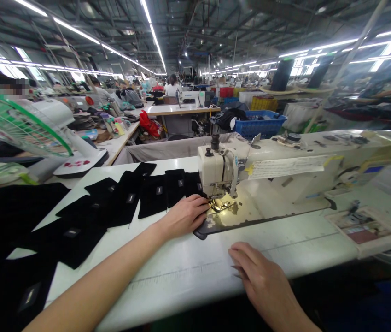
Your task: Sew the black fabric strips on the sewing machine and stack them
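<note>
My left hand lies at the left end of the sewing machine's bed, fingers stretched toward the presser foot. Nothing shows in its grasp, though the fingertips' undersides are hidden. The white sewing machine has its needle area lit. Above the front edge of the table, my right hand is closed, with two dark pointed tips of what look like thread snips poking out beneath the fingers. Black fabric pieces with small labels lie overlapping left of the machine, the nearest reaching behind my left hand.
More black fabric covers the far left. A green-rimmed fan stands behind it. An inset tray with small parts sits at the right of the table. Beyond the machine are a blue basket and people at other machines.
</note>
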`<act>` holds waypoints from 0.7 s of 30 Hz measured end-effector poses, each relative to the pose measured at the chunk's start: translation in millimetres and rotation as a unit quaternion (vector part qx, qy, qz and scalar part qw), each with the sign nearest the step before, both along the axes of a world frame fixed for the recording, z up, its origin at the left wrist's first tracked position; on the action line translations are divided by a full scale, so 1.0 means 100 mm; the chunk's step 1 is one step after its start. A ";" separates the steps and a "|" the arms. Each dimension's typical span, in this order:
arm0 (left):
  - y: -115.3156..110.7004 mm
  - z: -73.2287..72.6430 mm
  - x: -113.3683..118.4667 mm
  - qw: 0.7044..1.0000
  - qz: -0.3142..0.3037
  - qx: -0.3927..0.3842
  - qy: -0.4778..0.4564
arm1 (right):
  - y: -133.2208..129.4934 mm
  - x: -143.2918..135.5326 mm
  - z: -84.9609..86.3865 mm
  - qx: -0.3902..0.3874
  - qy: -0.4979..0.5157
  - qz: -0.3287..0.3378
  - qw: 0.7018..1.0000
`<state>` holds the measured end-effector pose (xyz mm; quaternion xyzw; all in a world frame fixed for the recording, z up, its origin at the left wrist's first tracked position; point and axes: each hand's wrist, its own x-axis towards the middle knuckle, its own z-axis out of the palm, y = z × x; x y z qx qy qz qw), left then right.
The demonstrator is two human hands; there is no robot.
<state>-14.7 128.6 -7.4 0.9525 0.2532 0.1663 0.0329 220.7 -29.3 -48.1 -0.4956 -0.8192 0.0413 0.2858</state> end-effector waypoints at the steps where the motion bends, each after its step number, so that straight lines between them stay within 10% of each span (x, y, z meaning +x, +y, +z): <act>1: 0.00 0.00 0.00 1.000 0.002 -0.001 0.002 | 0.00 0.00 -0.01 0.001 0.000 0.000 1.000; 21: -0.05 0.00 0.01 1.000 0.026 0.010 0.004 | -0.01 0.01 0.00 -0.015 0.002 0.011 1.000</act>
